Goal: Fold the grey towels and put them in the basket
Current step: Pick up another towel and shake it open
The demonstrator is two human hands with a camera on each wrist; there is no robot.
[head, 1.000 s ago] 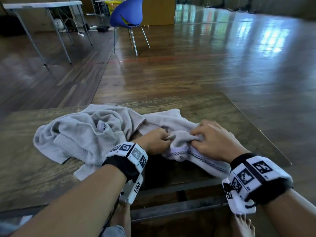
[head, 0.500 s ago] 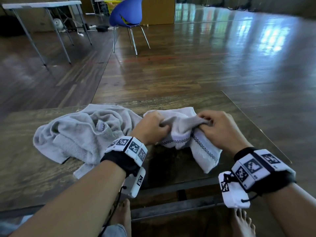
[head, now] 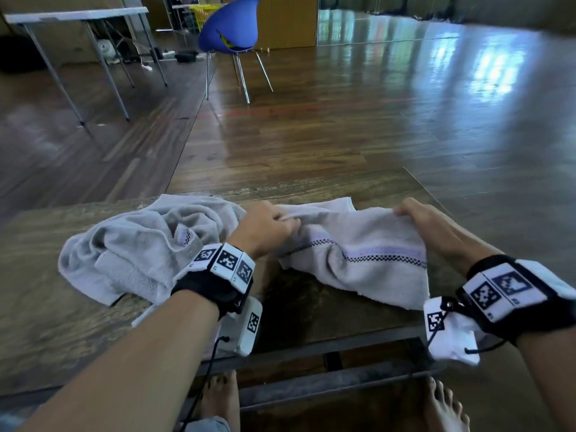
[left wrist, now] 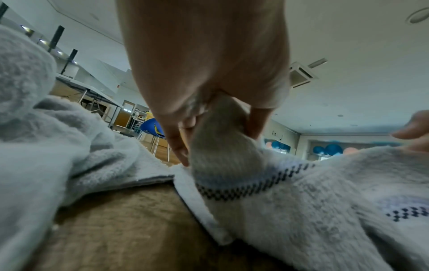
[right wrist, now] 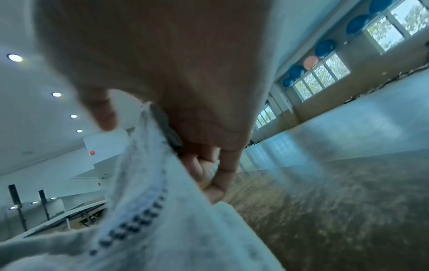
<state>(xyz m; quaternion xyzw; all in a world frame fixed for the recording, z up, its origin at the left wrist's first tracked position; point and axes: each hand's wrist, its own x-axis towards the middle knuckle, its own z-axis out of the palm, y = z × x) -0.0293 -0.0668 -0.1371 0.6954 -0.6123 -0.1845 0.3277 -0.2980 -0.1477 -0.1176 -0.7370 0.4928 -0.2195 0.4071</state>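
grey terry: the striped towel (head: 358,254) hangs stretched between my two hands above the bench (head: 46,322), its lower edge drooping toward me at 6 o'clock.
left grip: my left hand (head: 265,229) is clamped on the towel's top edge, a bunch of cloth gathered inside the curled fingers (left wrist: 176,143).
right grip: my right hand (head: 436,229) pinches the other end of that top edge, thumb (right wrist: 102,111) on one side of the cloth and fingers on the other.
stripe: a dark checked band with a pale lilac line runs across the towel from hand to hand.
second towel: a crumpled grey towel (head: 131,247) lies heaped on the bench at 9 o'clock of my left hand, just beside the wrist.
far room: a blue chair (head: 230,29) stands on the wooden floor at 12 o'clock.
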